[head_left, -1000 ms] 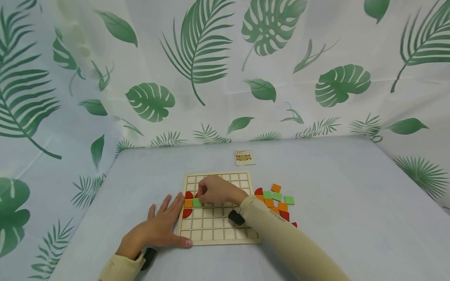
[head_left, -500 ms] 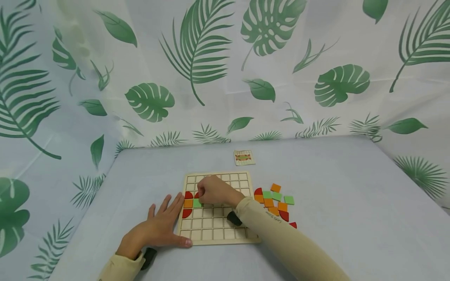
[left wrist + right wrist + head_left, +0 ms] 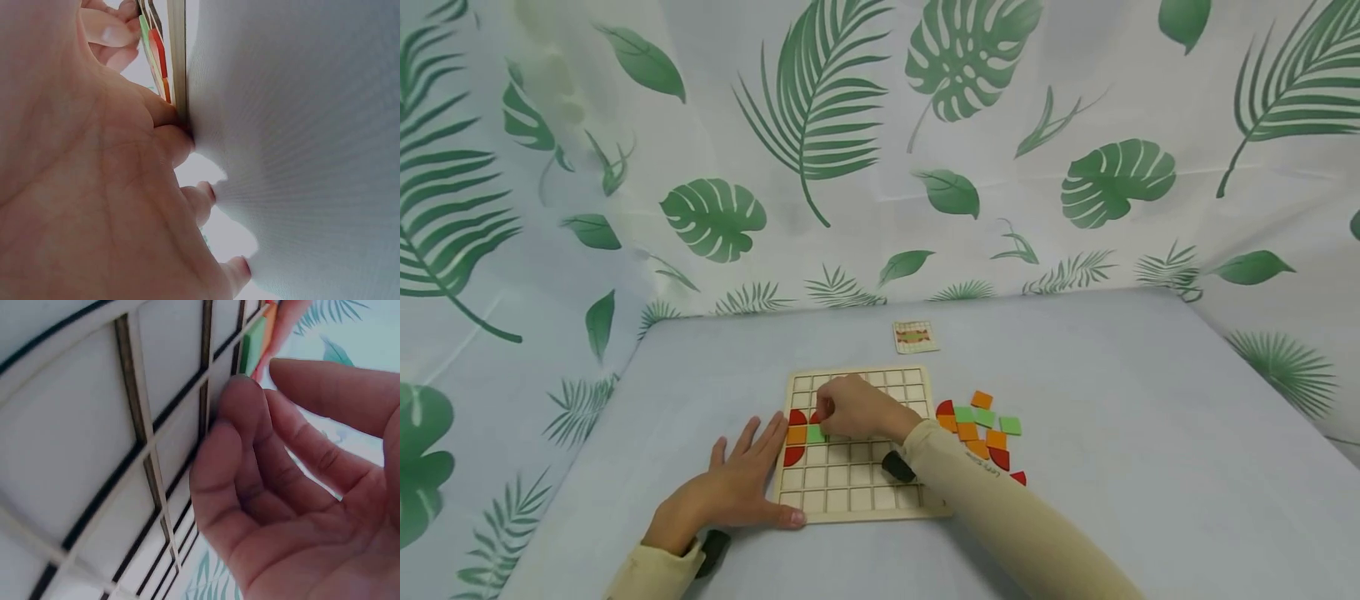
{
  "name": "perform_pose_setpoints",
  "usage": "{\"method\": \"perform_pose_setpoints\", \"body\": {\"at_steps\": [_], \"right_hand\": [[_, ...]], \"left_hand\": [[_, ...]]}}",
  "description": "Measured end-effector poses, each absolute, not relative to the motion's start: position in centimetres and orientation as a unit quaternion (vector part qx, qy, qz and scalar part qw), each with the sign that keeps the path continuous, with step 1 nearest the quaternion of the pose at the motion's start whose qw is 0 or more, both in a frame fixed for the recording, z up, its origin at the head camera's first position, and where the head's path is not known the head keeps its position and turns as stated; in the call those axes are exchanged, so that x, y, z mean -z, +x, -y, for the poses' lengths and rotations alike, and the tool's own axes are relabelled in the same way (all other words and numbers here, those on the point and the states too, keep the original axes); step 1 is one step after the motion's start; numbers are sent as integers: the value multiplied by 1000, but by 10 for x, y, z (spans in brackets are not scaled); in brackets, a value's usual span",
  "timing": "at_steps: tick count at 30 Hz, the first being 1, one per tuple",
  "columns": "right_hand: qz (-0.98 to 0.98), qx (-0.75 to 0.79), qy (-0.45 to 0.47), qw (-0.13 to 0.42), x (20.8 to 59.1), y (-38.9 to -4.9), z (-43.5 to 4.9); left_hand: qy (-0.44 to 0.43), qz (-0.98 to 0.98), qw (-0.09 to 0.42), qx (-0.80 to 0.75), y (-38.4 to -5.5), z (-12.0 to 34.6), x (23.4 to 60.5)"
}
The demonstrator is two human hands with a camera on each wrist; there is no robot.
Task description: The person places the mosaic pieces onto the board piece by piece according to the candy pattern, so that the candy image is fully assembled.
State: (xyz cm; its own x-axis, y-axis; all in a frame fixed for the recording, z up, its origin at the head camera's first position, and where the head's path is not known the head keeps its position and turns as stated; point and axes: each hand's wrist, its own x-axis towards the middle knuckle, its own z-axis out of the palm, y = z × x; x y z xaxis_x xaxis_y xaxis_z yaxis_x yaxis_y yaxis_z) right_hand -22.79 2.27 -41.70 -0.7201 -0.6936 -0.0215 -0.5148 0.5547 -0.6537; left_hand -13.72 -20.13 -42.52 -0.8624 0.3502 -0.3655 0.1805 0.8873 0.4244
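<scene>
A wooden grid board (image 3: 865, 516) lies on the table under both hands. My left hand (image 3: 733, 492) is spread at its left side, fingers along the edge and thumb at the near left corner. My right hand (image 3: 859, 408) reaches over the upper left cells with curled fingers, its thumb and index tips at a red quarter-circle tile (image 3: 814, 418), which they partly hide. Just below that tile is a green square (image 3: 816, 434). The leftmost column carries an orange square (image 3: 796, 435) between two red quarter-circles. In the right wrist view the other fingertips rest close against the grid.
Right of the board lies a loose group of orange squares (image 3: 996, 440), green squares (image 3: 1010, 426) and red quarter-circles (image 3: 998, 458), partly behind the right sleeve. A pattern card (image 3: 915, 337) lies beyond the board. Leaf-printed cloth (image 3: 850, 125) encloses the back and sides.
The right hand stays at the same cells, its forearm shifted slightly left and the fingers barely turning. The left hand keeps its place. The whole head view has slid a little.
</scene>
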Motion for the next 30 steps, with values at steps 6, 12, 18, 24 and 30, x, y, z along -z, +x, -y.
{"method": "perform_pose_setpoints", "body": {"at_steps": [6,12,18,24,30], "right_hand": [[-856,348,-358,132,416,-223,-37],[-844,391,-347,119,410,-214,-59],[-844,410,-323,120,401,-206,-87],[-853,407,-312,99,394,-201,-117],[-862,402,-294,92,393,-197,-145]], "left_hand": [[145,-943,225,-200,-138,208,431],[136,-947,213,-199,-139,212,442],[140,-944,223,-197,-137,209,436],[149,-944,224,-190,-136,205,430],[155,-941,226,-198,-136,204,428]]}}
